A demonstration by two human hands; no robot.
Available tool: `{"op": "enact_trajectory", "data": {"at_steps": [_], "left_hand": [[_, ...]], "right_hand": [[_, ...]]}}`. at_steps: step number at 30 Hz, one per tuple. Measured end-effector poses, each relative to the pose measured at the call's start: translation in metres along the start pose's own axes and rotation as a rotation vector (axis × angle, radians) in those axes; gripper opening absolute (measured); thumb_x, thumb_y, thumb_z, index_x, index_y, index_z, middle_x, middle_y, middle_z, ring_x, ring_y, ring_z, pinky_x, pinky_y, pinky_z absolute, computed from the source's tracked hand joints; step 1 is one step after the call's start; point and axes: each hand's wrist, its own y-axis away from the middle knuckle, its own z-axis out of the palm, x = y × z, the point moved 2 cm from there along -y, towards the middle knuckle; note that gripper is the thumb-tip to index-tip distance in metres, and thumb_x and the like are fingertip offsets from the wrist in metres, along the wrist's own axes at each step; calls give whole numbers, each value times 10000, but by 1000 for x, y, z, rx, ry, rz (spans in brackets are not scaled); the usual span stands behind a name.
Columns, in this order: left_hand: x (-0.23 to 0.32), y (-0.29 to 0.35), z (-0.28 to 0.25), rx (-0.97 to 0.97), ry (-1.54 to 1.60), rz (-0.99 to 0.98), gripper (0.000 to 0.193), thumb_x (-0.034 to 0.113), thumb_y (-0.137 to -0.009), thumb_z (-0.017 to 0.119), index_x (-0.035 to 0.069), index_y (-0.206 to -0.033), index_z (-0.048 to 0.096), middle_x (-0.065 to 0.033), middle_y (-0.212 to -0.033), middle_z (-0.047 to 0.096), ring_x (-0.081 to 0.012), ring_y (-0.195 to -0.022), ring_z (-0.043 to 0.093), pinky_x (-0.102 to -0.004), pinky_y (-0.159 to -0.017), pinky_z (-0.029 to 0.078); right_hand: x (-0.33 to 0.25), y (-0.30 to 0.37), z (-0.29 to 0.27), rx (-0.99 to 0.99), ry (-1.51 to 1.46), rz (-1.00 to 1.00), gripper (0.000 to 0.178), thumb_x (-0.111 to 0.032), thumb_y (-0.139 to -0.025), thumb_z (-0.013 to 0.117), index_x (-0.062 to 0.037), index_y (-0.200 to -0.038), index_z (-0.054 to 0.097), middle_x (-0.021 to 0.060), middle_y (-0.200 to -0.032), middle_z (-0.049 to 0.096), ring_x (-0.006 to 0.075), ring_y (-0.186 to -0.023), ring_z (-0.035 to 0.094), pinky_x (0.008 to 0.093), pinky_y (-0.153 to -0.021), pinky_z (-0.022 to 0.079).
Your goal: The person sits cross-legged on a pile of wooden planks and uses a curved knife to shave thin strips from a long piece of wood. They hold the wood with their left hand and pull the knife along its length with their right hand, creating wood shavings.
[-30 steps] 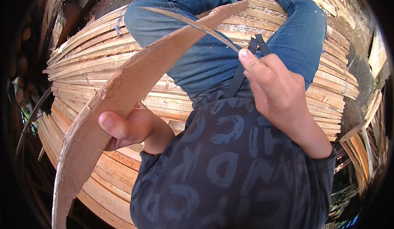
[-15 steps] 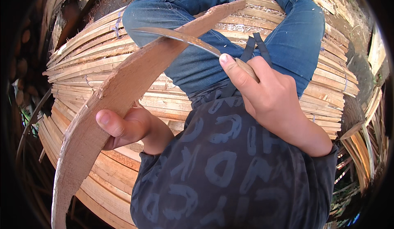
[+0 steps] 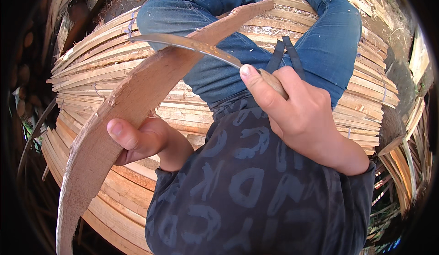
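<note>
A long, rough brown wooden plank (image 3: 137, 88) slants from the lower left up across my bent leg. My left hand (image 3: 141, 138) grips its near edge, thumb on the upper face and the other fingers hidden behind it. In my right hand (image 3: 295, 106) is a knife (image 3: 201, 47), its wooden handle wrapped by my fingers and my thumb pressed near the base of the blade. The curved, partly rusty blade lies across the plank's upper part, with its tip reaching past the plank's left edge.
Bundles of sawn wooden slats (image 3: 96, 70), tied here and there, spread beneath and around my legs in blue jeans (image 3: 192, 8). Wood shavings are scattered on the slats and on the ground beyond. More wood pieces (image 3: 404, 172) lie at the right; dark stacked wood stands at the left.
The knife has slid left along the plank, so its tip sticks out farther past the edge. My right hand has shifted slightly left with it; the plank and left hand stay nearly in place.
</note>
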Motion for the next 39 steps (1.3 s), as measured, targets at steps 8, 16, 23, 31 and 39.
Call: {"op": "enact_trajectory", "data": {"at_steps": [8,16,23,31,39], "left_hand": [[4,4,5,73,31,-29,620,318,-697,757,7,-1182,528,-152,-1084,545,-256,-954,628,-356,-786,572],[0,2,3,2,53,-18,573,264,-735,730,-12,-1188,513,-155,-1087,557,-260,-963,632,-347,-790,577],[1,0,3,4,51,3,567,263,-733,731,-15,-1180,521,-166,-1070,564,-263,-938,637,-356,-762,582],[2,-1,8,-35,79,5,572,268,-721,740,-28,-1164,533,-173,-1074,562,-268,-941,634,-363,-793,573],[4,3,2,24,33,-40,656,315,-701,761,-33,-1192,498,-163,-1082,537,-246,-968,616,-344,-779,573]], "right_hand": [[36,9,31,-17,81,31,516,-28,-809,610,-187,-1299,572,63,-752,469,193,-524,551,315,-422,461],[-2,2,-1,1,53,-39,578,42,-756,674,-148,-1295,592,69,-758,510,180,-544,528,300,-438,430],[38,4,24,-48,90,52,496,-27,-826,608,-172,-1299,571,73,-758,475,191,-587,596,322,-445,472],[-2,0,-3,25,56,-53,550,10,-773,656,-157,-1293,587,48,-753,466,173,-538,520,300,-440,422],[78,15,38,-154,241,206,468,-7,-820,566,-137,-1269,552,133,-830,549,290,-613,633,392,-496,502]]}}
